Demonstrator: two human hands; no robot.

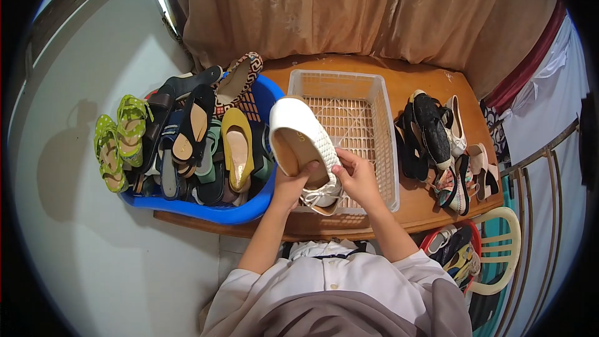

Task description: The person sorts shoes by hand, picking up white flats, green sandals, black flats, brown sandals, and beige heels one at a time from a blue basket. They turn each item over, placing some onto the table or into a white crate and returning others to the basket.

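Observation:
A white ballet flat (301,114) with a woven-textured side and a small bow is held up in front of me, heel end away and bow end close to my body. My left hand (290,188) is closed on its left side, the thumb reaching into the shoe's opening and the other fingers hidden beneath. From the right, my right hand (360,181) grips the textured side near the bow. Under the shoe stands a clear plastic basket (388,143) with a slatted bottom, which the shoe and hands partly cover.
On the left, a blue tub (234,214) is heaped with shoes, including a yellow flat (236,143) and green dotted sandals (131,128). More shoes (432,128) lie on the right of the wooden table (374,65). Below stands a red container (479,237) of shoes beside a cream chair (513,231).

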